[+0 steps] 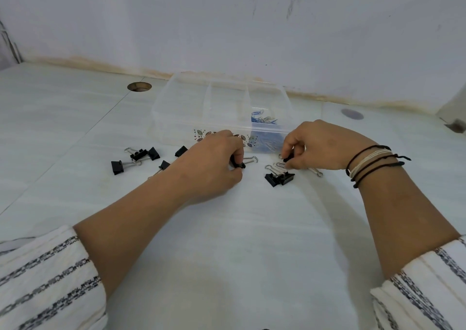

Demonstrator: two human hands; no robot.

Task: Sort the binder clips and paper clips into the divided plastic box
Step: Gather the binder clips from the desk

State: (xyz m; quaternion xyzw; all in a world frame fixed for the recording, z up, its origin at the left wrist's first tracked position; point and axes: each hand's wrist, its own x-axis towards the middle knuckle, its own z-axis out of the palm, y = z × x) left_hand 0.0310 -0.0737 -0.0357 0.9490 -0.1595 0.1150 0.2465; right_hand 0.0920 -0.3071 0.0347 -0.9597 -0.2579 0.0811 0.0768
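A clear divided plastic box (pixel 176 118) stands at the back of the white surface. Its right compartment holds blue and silver paper clips (pixel 262 120); the other compartments look empty. My left hand (pixel 214 163) pinches a black binder clip (pixel 240 164) whose wire handle sticks out to the right. My right hand (pixel 320 145) grips another small black binder clip (pixel 287 158) by its body. Two black binder clips (pixel 280 178) lie between my hands. Several more black binder clips (pixel 141 155) are scattered to the left.
A round hole (pixel 139 87) is in the surface left of the box, and a grey round cap (pixel 352 114) lies to its right. A stained white wall (pixel 252 27) rises directly behind the box. Cord bracelets (pixel 373 163) circle my right wrist.
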